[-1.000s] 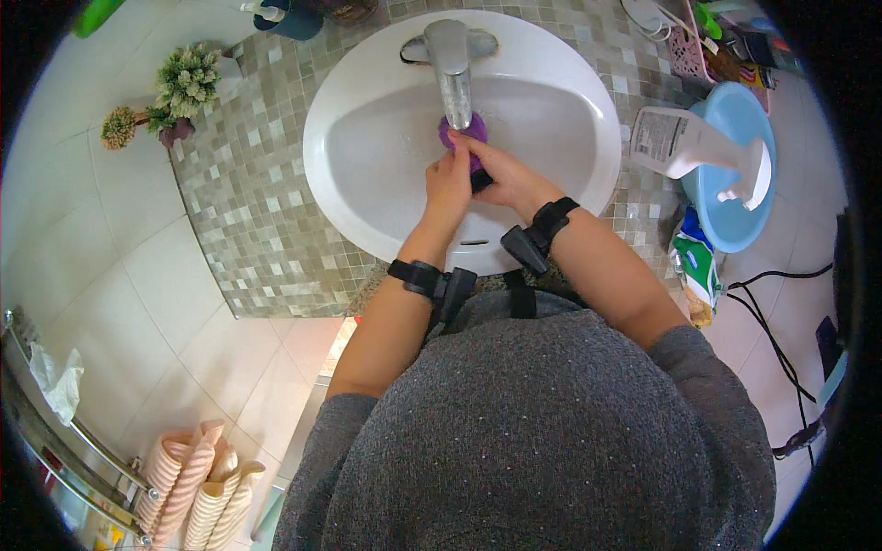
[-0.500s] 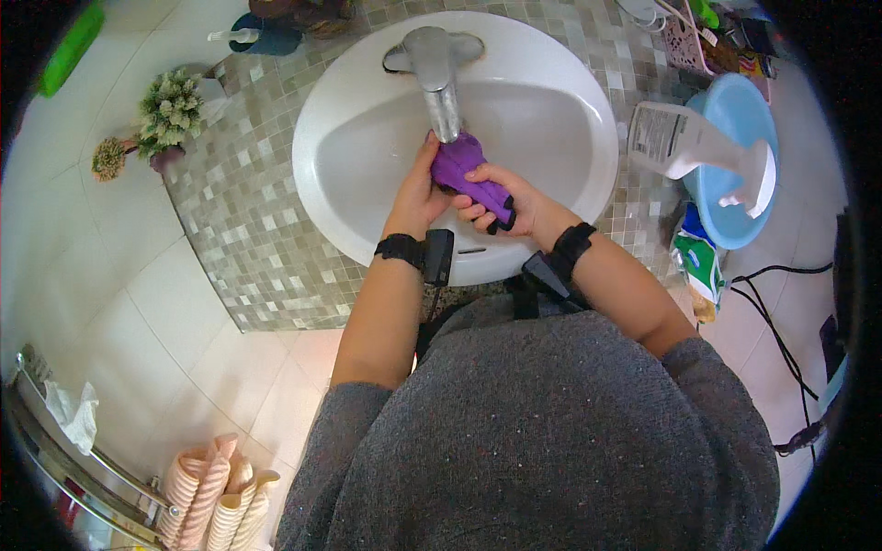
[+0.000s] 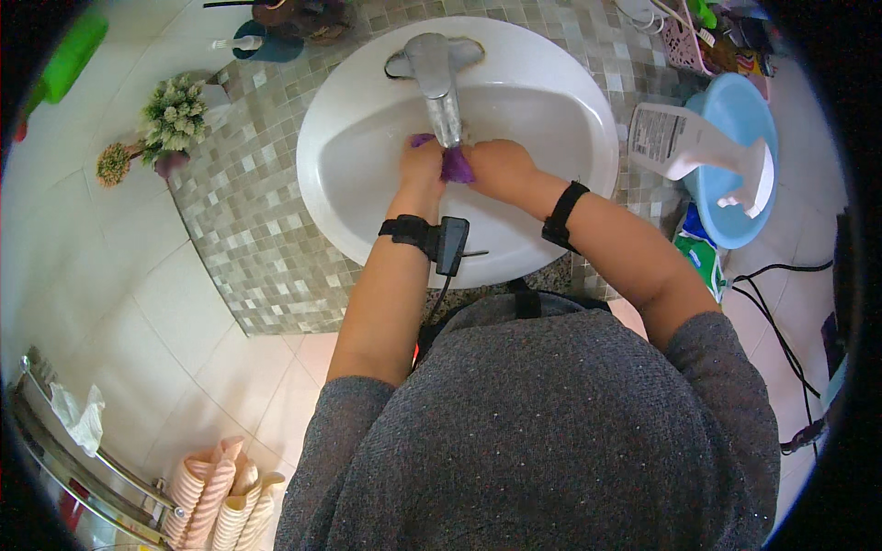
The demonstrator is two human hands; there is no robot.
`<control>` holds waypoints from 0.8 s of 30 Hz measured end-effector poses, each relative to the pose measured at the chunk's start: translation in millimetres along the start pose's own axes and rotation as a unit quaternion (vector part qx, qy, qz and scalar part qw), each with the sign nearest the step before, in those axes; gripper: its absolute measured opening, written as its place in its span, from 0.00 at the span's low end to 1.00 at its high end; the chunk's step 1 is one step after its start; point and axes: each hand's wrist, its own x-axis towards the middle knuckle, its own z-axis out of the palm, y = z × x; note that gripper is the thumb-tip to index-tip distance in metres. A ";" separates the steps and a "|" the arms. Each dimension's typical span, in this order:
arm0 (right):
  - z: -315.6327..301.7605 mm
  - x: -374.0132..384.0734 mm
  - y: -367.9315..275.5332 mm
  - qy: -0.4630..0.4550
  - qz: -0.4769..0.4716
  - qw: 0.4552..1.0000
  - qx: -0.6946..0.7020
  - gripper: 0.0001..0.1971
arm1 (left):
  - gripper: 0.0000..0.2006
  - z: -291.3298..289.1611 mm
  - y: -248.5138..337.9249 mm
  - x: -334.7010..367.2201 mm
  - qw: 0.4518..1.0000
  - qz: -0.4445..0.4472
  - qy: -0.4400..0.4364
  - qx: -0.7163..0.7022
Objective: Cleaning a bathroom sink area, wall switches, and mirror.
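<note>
Under the spout of the chrome faucet (image 3: 436, 78), both hands grip a piece of purple cloth (image 3: 457, 167) in the white oval sink (image 3: 372, 220). My left hand (image 3: 423, 163) is closed round one end, a bit of purple showing above its knuckles. On the other side, my right hand (image 3: 501, 165) is closed too, its fingers turned down and hidden. Between them the cloth hangs bunched, most of it covered by the hands. Whether water is running I cannot tell.
Right of the sink, a white spray bottle (image 3: 666, 138) leans over a light blue basin (image 3: 726, 230). Potted artificial plants (image 3: 175, 115) and a dark blue cup (image 3: 271, 48) stand on the left. Pinkish rolled towels (image 3: 197, 491) are at lower left, black cables (image 3: 776, 317) at right.
My right hand has turned over and moved farther toward the faucet. The purple cloth, held lengthwise before, is now bunched between both hands under the spout.
</note>
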 end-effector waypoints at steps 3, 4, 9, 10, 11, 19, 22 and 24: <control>-2.6 -14.0 15.5 0.008 0.010 1.000 -0.020 0.22 | 0.12 21.7 -1.0 -22.1 0.999 0.026 0.017 0.044; -8.9 -22.2 13.3 0.060 0.001 0.997 -0.057 0.25 | 0.12 22.8 -0.3 -31.7 1.000 0.006 0.021 -0.003; -63.2 -47.8 -9.3 0.280 -0.060 0.957 -0.045 0.30 | 0.10 2.9 11.3 -57.0 0.983 0.010 -0.106 -0.152; -76.9 -48.8 -18.7 0.346 -0.091 0.934 -0.005 0.30 | 0.09 3.6 16.0 -66.9 0.985 0.018 -0.100 -0.137; -85.2 -48.9 -26.2 0.409 -0.123 0.904 0.036 0.30 | 0.09 4.2 20.3 -77.2 0.988 0.026 -0.092 -0.122; -77.0 -64.2 -21.1 0.373 -0.226 0.900 0.009 0.26 | 0.10 -6.6 45.4 -143.2 0.985 0.059 -0.117 -0.116; -49.6 -68.4 11.5 0.293 -0.076 0.919 0.251 0.23 | 0.10 -1.0 57.0 -166.6 0.978 0.079 -0.155 -0.117; -33.2 -70.2 16.5 0.204 0.057 0.878 0.429 0.24 | 0.10 3.5 64.3 -178.1 0.970 0.080 -0.191 -0.126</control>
